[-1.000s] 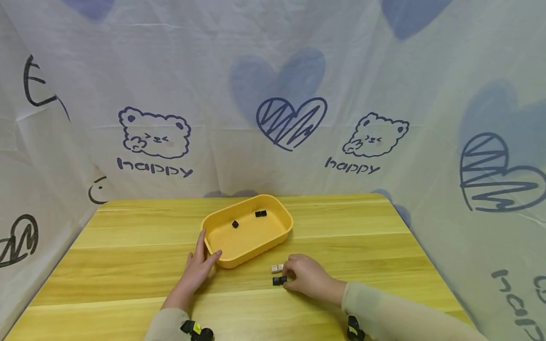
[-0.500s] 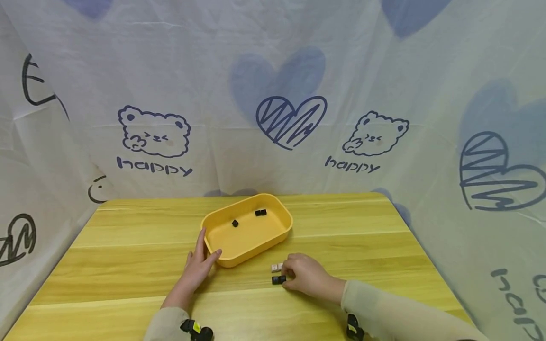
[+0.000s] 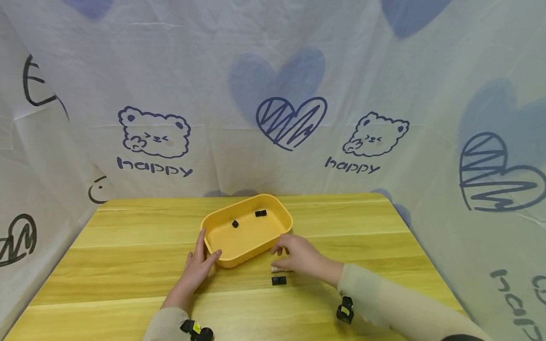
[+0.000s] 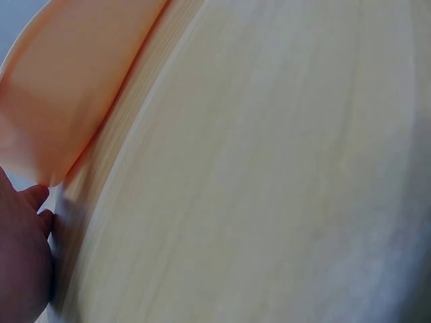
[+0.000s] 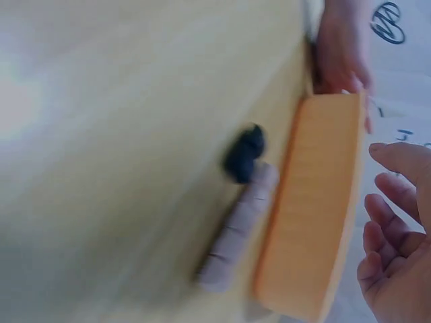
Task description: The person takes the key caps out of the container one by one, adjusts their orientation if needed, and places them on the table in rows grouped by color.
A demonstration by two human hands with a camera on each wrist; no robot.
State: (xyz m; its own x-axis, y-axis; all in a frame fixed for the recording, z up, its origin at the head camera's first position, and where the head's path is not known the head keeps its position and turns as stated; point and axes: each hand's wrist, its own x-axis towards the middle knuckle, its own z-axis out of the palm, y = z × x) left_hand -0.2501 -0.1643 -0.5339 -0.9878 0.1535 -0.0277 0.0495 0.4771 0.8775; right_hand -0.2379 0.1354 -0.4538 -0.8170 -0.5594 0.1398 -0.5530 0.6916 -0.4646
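Note:
A yellow tray (image 3: pixel 251 237) lies on the table, with a few small black cube-like pieces (image 3: pixel 260 213) inside. My left hand (image 3: pixel 198 270) touches its near left corner, thumb on the near rim and straight fingers along the left side. Beside the tray's near right side, my right hand (image 3: pixel 300 255) hovers with loosely bent fingers; in the right wrist view nothing shows between the fingers (image 5: pixel 387 215). Under it runs a row of small whitish blocks (image 5: pixel 232 232), partly hidden in the head view. Two black pieces (image 3: pixel 279 280) sit side by side just in front of that row.
The wooden table (image 3: pixel 128 265) extends around the tray on every side. Behind it hangs a pale cloth (image 3: pixel 230 156) printed with hearts and bears. Another black piece (image 3: pixel 235 224) lies toward the left inside the tray.
My right hand has left the two black pieces on the table and moved away from me toward the tray's near rim, its fingers spreading. My left hand and the tray have stayed put.

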